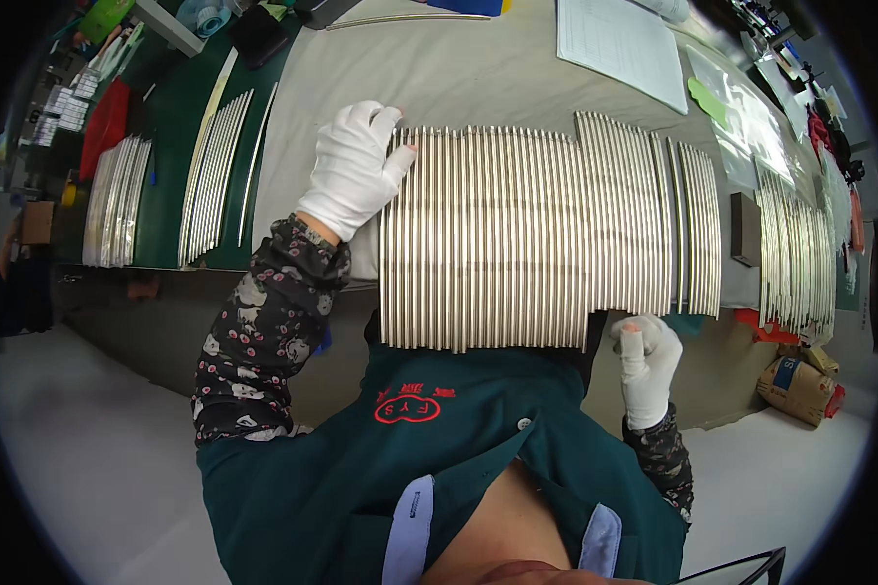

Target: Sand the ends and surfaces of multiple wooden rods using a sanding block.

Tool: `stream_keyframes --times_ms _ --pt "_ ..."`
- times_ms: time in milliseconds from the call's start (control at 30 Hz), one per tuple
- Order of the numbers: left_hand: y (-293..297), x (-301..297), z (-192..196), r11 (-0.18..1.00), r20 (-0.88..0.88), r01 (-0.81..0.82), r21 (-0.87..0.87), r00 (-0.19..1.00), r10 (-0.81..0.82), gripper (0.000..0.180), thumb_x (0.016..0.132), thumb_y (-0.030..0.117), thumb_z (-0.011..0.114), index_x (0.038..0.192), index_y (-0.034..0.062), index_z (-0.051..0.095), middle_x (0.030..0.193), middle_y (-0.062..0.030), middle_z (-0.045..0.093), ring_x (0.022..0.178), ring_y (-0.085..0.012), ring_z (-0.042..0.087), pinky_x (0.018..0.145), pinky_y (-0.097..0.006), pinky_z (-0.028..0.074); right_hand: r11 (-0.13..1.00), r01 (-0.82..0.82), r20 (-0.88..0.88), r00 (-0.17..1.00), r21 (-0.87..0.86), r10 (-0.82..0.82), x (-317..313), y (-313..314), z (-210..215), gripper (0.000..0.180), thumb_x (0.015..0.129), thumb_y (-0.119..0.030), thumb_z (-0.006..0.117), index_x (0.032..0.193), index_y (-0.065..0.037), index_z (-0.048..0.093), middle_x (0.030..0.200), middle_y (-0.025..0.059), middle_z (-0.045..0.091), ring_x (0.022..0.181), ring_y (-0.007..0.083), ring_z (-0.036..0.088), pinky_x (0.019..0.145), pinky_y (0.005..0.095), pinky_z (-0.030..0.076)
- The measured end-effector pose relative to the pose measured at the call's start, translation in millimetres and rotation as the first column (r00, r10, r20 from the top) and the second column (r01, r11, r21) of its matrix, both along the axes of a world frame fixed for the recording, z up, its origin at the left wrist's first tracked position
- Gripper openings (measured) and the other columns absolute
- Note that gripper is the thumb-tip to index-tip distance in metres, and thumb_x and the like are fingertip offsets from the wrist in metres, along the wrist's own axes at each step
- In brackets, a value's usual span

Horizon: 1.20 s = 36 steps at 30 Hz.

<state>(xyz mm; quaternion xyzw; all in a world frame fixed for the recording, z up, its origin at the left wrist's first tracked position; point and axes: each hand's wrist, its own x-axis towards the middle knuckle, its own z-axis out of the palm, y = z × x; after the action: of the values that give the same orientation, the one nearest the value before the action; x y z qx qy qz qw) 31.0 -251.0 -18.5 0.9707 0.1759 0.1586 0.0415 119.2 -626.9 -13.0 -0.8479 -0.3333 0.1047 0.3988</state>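
Metal rods lie side by side in a wide row on the grey table; near ends overhang the table edge; left hand, white glove, open flat on the row's left end; right hand loosely curled at the near right corner, grip unclear; more rods at right, blurred by the rim.

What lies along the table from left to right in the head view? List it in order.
Metal rods on the green mat → left hand → big row of metal rods → dark block → rods at the far right.
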Motion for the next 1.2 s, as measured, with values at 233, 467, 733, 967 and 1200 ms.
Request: stream_keyframes --times_ms 233,467,733,967,1200 --pt "-8.7 -64.5 31.5 0.816 -0.386 0.546 -0.19 0.723 -0.573 0.104 0.055 0.037 0.084 0.145 0.0194 0.035 0.15 -0.0197 0.03 0.138 -0.043 0.027 0.112 -0.059 0.022 0.958 0.102 -0.939 0.252 0.268 0.236 -4.1 18.1 -51.5 0.054 0.094 -0.045 0.056 0.115 0.005 0.059 0.097 0.0174 0.068 0.086 0.0259 0.068 0.072 0.0306 0.055" --pt "-36.7 -34.3 4.7 0.53 -0.054 0.828 -0.183 0.53 -0.846 0.074 0.067 0.004 0.066 0.134 0.0186 0.038 0.137 -0.0174 0.046 0.127 -0.0352 0.046 0.104 -0.054 0.035 0.887 0.095 -0.836 -0.303 0.451 0.458 -19.0 63.0 -34.3 0.066 0.087 -0.013 0.067 0.142 0.004 0.034 0.137 0.0233 0.048 0.126 0.0378 0.049 0.107 0.0501 0.041" --pt "-80.4 29.2 22.1 0.163 0.022 0.983 0.086 0.162 -0.987 0.057 0.078 0.01 0.061 0.13 0.0265 0.044 0.113 -0.009 0.058 0.106 -0.0272 0.06 0.103 -0.052 0.039 0.819 -0.159 -0.829 -0.215 0.551 0.516 -18.3 98.3 -27.8 0.034 0.088 -0.01 0.065 0.119 0.004 0.059 0.117 0.0177 0.062 0.111 0.0284 0.061 0.092 0.039 0.053" --pt "-77.0 54.1 58.4 0.326 0.515 0.945 0.008 0.276 -0.812 0.069 0.069 0.02 0.08 0.129 0.0072 0.048 0.071 -0.0079 0.057 0.061 -0.0301 0.058 0.058 -0.036 0.05 0.832 -0.348 -0.81 0.257 0.431 0.527 22.5 89.9 73.9 0.084 0.086 -0.071 0.046 0.122 0.004 0.056 0.104 0.0152 0.068 0.099 0.0236 0.065 0.089 0.0348 0.05" --pt "-24.0 75.3 76.8 0.569 0.714 0.749 -0.339 0.599 -0.362 0.073 0.069 0.0 0.072 0.134 0.0051 0.038 0.119 -0.007 0.055 0.104 -0.0164 0.058 0.09 -0.028 0.049 0.79 -0.301 -0.492 0.649 0.534 0.58 73.8 181.1 104.5 0.056 0.093 -0.052 0.056 0.081 0.002 0.063 0.072 0.0096 0.066 0.064 0.0185 0.067 0.065 0.0249 0.053"
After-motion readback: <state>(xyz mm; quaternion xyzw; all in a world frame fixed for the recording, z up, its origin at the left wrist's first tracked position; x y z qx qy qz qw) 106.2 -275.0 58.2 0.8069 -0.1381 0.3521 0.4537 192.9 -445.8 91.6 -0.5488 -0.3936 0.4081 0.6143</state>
